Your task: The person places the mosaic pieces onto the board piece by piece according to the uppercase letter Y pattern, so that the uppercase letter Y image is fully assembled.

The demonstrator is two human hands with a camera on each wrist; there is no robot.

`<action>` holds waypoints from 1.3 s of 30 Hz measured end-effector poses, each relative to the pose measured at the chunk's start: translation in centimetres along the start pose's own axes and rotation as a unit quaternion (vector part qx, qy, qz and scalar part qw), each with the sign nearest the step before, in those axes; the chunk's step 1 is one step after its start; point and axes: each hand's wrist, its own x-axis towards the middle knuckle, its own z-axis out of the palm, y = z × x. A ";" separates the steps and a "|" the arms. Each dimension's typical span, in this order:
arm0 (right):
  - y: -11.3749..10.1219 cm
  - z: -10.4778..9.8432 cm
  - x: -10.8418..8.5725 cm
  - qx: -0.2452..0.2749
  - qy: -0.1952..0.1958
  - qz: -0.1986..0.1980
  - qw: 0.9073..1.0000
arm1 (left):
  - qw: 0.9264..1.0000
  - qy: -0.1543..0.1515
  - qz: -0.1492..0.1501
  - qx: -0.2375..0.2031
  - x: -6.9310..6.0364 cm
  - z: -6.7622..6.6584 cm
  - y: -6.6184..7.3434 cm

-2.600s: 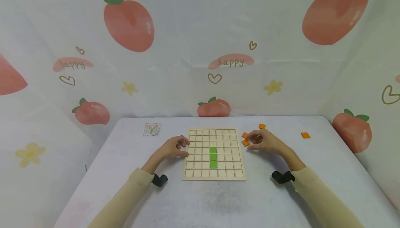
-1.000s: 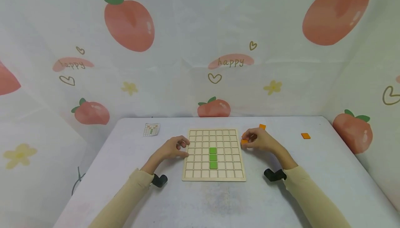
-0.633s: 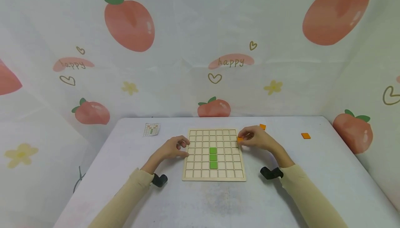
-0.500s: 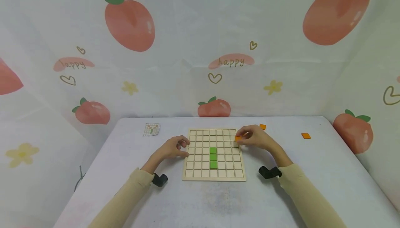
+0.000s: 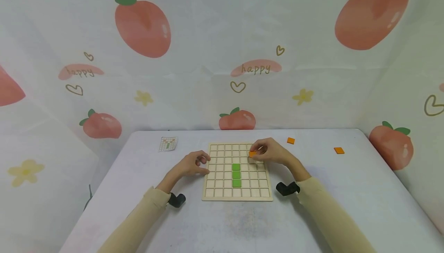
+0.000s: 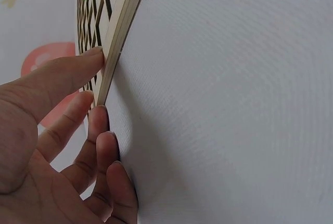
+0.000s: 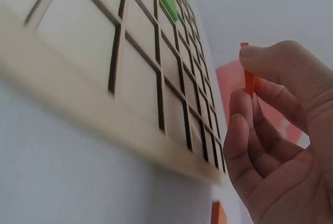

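A wooden grid board (image 5: 237, 198) lies on the table with three green tiles (image 5: 236, 175) in one column. My left hand (image 5: 189, 164) touches the board's left edge; in the left wrist view the thumb and fingertips of that hand (image 6: 62, 125) rest at the board's rim (image 6: 122, 26). Over the board's upper right squares, my right hand (image 5: 272, 151) pinches an orange tile (image 5: 252, 154). The right wrist view shows this orange tile (image 7: 248, 73) edge-on between thumb and fingers of the hand (image 7: 286, 130), above the board (image 7: 104, 120).
Two orange tiles lie right of the board, one near the back (image 5: 291, 140) and one farther right (image 5: 339, 150). A small sheet with a printed grid (image 5: 168, 144) lies at the back left. A fruit-patterned cloth (image 5: 194, 91) hangs behind the table.
My right hand has taken hold of an orange tile from beside the board and moved left with it over the board. My left hand has stayed at the left edge.
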 end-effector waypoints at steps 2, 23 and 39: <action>-0.1 0.4 0.4 0.005 -0.006 -0.008 1.000 | 1.000 0.000 0.001 0.001 0.0 0.0 0.0; -1.2 4.5 5.6 -0.011 0.013 -0.019 1.000 | 1.000 -0.002 -0.002 0.001 0.0 0.0 0.0; -1.4 6.8 8.5 -0.055 0.005 0.013 0.998 | 1.000 -0.007 -0.009 0.001 -0.1 -0.2 0.3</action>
